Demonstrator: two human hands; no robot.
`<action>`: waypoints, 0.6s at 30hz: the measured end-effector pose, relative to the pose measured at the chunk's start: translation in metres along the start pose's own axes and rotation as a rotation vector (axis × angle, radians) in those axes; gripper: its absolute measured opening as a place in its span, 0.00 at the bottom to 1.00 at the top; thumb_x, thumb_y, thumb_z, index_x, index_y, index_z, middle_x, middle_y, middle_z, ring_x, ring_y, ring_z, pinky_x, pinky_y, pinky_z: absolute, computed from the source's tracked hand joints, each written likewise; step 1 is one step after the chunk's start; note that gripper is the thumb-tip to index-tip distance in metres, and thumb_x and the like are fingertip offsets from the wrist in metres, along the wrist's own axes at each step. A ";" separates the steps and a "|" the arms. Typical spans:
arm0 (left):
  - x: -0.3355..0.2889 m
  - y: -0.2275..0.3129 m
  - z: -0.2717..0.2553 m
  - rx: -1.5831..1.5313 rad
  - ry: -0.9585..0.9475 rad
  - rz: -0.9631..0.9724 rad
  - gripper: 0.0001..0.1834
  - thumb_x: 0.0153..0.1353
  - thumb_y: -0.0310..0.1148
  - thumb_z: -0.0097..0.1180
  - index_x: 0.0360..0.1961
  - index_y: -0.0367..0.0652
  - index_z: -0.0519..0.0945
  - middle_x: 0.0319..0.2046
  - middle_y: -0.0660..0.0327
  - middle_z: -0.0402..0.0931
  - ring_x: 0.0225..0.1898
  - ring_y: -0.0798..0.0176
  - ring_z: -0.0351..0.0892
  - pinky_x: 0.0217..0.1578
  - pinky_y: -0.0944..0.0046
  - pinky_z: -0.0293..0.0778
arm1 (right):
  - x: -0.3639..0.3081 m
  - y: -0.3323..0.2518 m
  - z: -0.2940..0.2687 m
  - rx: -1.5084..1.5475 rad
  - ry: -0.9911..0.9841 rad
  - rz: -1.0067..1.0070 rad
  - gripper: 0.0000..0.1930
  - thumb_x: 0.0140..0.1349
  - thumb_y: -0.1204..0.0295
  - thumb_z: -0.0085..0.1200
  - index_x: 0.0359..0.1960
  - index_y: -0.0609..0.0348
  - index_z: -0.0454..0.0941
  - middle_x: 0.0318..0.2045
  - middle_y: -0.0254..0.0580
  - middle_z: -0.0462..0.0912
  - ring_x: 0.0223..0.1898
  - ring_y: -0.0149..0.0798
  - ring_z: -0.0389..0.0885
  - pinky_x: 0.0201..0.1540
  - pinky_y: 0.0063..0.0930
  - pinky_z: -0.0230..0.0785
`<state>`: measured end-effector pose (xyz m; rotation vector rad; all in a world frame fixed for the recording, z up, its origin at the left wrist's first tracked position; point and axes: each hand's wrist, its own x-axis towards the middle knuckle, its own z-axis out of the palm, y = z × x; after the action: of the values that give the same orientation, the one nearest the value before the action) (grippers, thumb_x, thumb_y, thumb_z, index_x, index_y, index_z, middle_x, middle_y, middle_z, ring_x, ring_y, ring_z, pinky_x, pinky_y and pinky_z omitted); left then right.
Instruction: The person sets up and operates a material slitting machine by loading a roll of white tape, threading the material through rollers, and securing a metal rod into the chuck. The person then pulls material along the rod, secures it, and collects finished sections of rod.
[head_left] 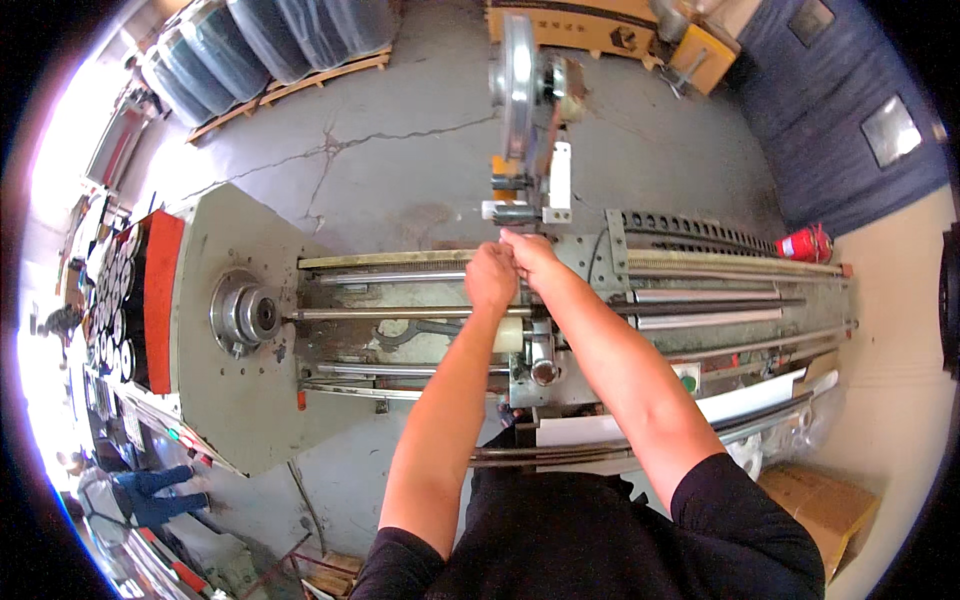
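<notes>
Two bare hands meet above the long grey machine, knuckles close together; the left hand has its fingers curled in, and the right hand is bent narrow just beside it; whether they pinch something between them cannot be told, since the fingers hide the spot. Just beyond the fingertips is a short dark roller with a pale end, a white bar standing just to its right; farther from the hands, above these, is a big metal wheel, partly blurred. Nearer the body than the left hand is a cream-coloured cylinder, with a metal knob below and to its right; left of that hand run metal rods, with a wrench lying among them; well left of both hands is a round metal hub; well to the right of the right hand is a red canister.
</notes>
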<state>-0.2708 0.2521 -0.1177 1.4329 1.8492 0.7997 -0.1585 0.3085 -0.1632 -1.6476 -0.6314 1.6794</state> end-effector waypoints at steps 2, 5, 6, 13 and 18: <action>0.000 -0.006 -0.004 0.041 -0.019 0.002 0.19 0.74 0.46 0.55 0.50 0.40 0.81 0.41 0.40 0.88 0.47 0.33 0.87 0.49 0.37 0.79 | -0.002 0.008 0.011 0.186 -0.031 0.015 0.11 0.75 0.59 0.61 0.42 0.51 0.87 0.35 0.34 0.90 0.33 0.31 0.86 0.31 0.25 0.72; -0.010 0.008 -0.011 -0.029 0.027 -0.068 0.30 0.73 0.45 0.58 0.66 0.42 0.60 0.36 0.36 0.86 0.44 0.28 0.86 0.45 0.34 0.79 | -0.001 0.013 0.002 0.160 -0.064 0.012 0.11 0.75 0.60 0.61 0.46 0.53 0.87 0.39 0.33 0.90 0.35 0.33 0.87 0.34 0.30 0.76; -0.014 0.018 -0.018 -0.045 -0.029 -0.110 0.32 0.74 0.44 0.57 0.70 0.43 0.57 0.36 0.41 0.87 0.44 0.28 0.86 0.46 0.35 0.79 | 0.005 0.017 -0.007 0.140 -0.048 0.012 0.12 0.75 0.61 0.60 0.48 0.54 0.86 0.41 0.35 0.90 0.37 0.34 0.88 0.36 0.32 0.78; -0.014 0.026 -0.039 0.531 0.192 0.665 0.39 0.68 0.36 0.58 0.80 0.49 0.64 0.79 0.57 0.60 0.81 0.50 0.56 0.77 0.41 0.55 | -0.023 0.017 0.000 0.156 -0.186 -0.141 0.18 0.71 0.64 0.64 0.54 0.64 0.83 0.45 0.38 0.88 0.39 0.35 0.87 0.38 0.33 0.77; -0.011 0.040 -0.041 0.646 0.089 0.662 0.39 0.68 0.36 0.57 0.80 0.47 0.62 0.77 0.59 0.63 0.80 0.51 0.57 0.78 0.33 0.50 | -0.037 0.004 -0.014 0.069 -0.122 -0.288 0.19 0.67 0.65 0.68 0.52 0.67 0.84 0.44 0.35 0.88 0.38 0.30 0.84 0.36 0.32 0.75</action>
<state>-0.2782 0.2467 -0.0604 2.5340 1.7839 0.5725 -0.1473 0.2769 -0.1430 -1.3419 -0.8193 1.5789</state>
